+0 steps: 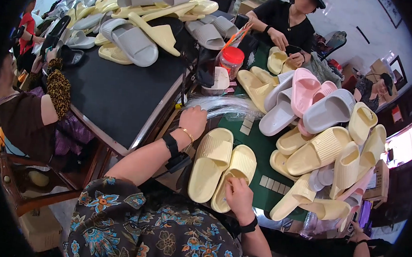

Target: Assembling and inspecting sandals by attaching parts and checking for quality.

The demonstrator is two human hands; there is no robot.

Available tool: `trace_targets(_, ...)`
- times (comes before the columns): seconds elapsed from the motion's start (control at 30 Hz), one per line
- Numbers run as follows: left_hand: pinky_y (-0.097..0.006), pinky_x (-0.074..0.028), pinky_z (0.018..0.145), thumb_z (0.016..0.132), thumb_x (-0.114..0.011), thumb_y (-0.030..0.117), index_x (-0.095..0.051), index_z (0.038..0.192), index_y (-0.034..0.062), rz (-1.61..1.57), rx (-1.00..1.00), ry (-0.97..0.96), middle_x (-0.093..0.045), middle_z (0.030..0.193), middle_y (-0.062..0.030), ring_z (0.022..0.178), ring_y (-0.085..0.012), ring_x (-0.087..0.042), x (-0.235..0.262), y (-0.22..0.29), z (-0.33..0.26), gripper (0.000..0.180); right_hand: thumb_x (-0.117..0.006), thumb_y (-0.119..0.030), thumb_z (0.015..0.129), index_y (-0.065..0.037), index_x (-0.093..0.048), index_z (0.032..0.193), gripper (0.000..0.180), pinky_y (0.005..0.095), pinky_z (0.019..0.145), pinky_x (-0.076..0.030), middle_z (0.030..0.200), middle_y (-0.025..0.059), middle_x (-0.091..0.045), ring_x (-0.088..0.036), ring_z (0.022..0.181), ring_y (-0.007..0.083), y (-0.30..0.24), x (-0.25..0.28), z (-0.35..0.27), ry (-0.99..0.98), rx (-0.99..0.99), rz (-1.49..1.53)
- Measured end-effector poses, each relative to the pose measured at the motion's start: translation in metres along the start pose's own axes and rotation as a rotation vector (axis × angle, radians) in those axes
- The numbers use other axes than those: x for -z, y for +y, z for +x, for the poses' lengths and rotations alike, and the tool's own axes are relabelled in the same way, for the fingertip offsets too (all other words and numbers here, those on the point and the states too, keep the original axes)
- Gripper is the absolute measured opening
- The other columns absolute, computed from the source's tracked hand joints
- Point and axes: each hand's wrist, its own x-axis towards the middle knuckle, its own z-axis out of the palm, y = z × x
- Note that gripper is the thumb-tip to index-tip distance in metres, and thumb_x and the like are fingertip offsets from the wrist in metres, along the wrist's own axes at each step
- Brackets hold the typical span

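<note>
Two pale yellow slide slippers lie side by side before me on the green table, the left slipper (210,161) and the right slipper (244,160). Over the right one, my right hand (240,199) has its fingers drawn together at the lower edge of the strap; whatever they pinch is too small to tell. Farther off and to the left, my left hand (194,121) is closed, knuckles up, at the near edge of a bundle of clear plastic strands (228,105). Its fingertips are hidden, so I cannot tell what they hold.
A heap of yellow, grey and pink slippers (314,153) crowds the right side. Beyond the strands stand a red-lidded jar (231,60) and a white tub (216,82). Another black-topped table (119,93) at left bears more slippers. Co-workers sit around; one across the table (293,28) handles yellow slippers.
</note>
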Motion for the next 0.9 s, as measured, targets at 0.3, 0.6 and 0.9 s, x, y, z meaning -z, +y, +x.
trace_targets(0.3, -0.043, -0.053, 0.069, 0.080, -0.061, 0.015, -0.065, 0.078, 0.0046, 0.019, 0.038, -0.042, -0.063, 0.083, -0.0155, 0.078, -0.0341, -0.065, -0.012, -0.003, 0.005, 0.011, -0.063, -0.017, 0.083, -0.010, -0.061, 0.089, 0.010, 0.0391, 0.056, -0.051, 0.081, 0.0097, -0.057, -0.062, 0.068, 0.0300, 0.004, -0.002, -0.004, 0.043, 0.042, -0.001)
trace_targets(0.6, -0.043, -0.053, 0.068, 0.080, -0.062, 0.015, -0.064, 0.076, 0.0043, 0.038, 0.047, -0.104, -0.063, 0.080, -0.0153, 0.076, -0.0343, -0.064, -0.023, -0.014, 0.013, 0.012, -0.063, -0.017, 0.083, -0.010, -0.062, 0.090, 0.009, 0.0386, 0.056, -0.051, 0.081, 0.0094, -0.057, -0.062, 0.067, 0.0290, 0.002, -0.001, -0.002, 0.042, 0.047, -0.016)
trace_targets(0.9, -0.043, -0.052, 0.071, 0.081, -0.061, 0.015, -0.068, 0.080, 0.0046, -0.261, 0.137, -0.130, -0.066, 0.080, -0.0165, 0.078, -0.0340, -0.065, 0.001, -0.011, 0.020, 0.012, -0.063, -0.015, 0.082, -0.011, -0.062, 0.092, 0.011, 0.0390, 0.057, -0.051, 0.083, 0.0095, -0.057, -0.062, 0.068, 0.0295, 0.004, -0.003, -0.003, 0.037, 0.035, -0.020)
